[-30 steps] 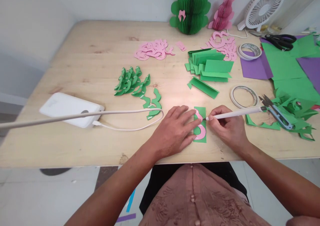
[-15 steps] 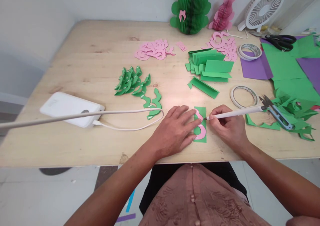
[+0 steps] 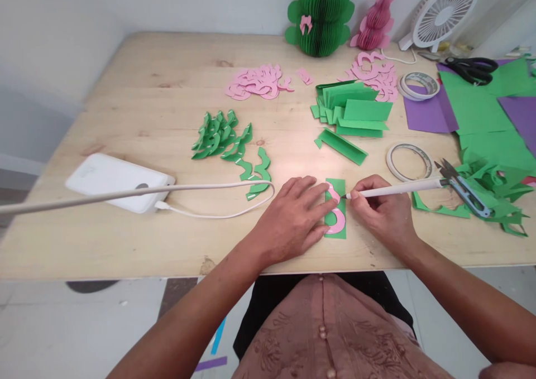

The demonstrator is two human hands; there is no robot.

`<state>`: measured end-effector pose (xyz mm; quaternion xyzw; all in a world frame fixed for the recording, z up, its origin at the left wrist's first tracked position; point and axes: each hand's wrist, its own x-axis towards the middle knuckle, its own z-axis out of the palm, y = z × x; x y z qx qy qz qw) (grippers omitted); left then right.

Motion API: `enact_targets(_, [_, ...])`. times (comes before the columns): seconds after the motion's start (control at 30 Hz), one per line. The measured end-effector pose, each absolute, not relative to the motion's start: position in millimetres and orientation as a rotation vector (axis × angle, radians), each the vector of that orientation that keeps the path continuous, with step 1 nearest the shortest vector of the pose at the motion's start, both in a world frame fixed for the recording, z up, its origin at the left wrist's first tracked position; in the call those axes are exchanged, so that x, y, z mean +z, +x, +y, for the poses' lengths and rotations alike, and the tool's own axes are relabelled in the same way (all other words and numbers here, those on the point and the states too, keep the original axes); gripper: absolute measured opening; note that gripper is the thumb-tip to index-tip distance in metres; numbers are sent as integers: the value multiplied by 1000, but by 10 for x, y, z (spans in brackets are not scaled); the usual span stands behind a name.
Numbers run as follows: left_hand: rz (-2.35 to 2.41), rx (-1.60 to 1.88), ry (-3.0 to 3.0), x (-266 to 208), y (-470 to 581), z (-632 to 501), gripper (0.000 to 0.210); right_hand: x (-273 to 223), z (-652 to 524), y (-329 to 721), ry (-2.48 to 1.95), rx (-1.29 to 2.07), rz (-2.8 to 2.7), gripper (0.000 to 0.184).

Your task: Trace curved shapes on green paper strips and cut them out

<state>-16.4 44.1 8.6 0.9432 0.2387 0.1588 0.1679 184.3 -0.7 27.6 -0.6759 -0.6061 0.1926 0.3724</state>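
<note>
My left hand (image 3: 291, 217) lies flat with fingers stretched out, pressing a curved pink paper cutout (image 3: 340, 221) onto a green paper strip (image 3: 335, 236) near the table's front edge. The fingertips hide part of the cutout's left side. In my right hand (image 3: 383, 211) is a white pen (image 3: 402, 188), gripped near its dark tip. That tip meets the right edge of the pink shape, over the green strip. Left of my hands are wavy green cutouts (image 3: 262, 169); a folded green strip (image 3: 342, 146) lies just beyond the fingers.
Left sits a white power bank (image 3: 119, 182) with its cable (image 3: 218, 187) looping toward my left hand. Paper tape rolls (image 3: 409, 162), small snips (image 3: 464, 189) and green scraps (image 3: 498, 189) lie right. Folded green papers (image 3: 355, 108), pink cutouts (image 3: 257, 82) and a fan (image 3: 444, 15) are farther back.
The view has shifted very slightly. The pen has tilted a little, with its tip staying by the pink cutout's edge. My left hand holds its place.
</note>
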Motion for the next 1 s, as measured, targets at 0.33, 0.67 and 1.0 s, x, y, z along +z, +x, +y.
enact_targets(0.33, [675,454,2679,83,-168,440,37,285,-3,1840,-1755,469,-1572,10])
enact_targets(0.67, [683,434,2678,93,-170,442,38,309,-1,1834,-1782,501,-1565,11])
enact_targets(1.0, [678,434,2684,89,-165,442,38,297,-9,1842,-1773,517,-1553,9])
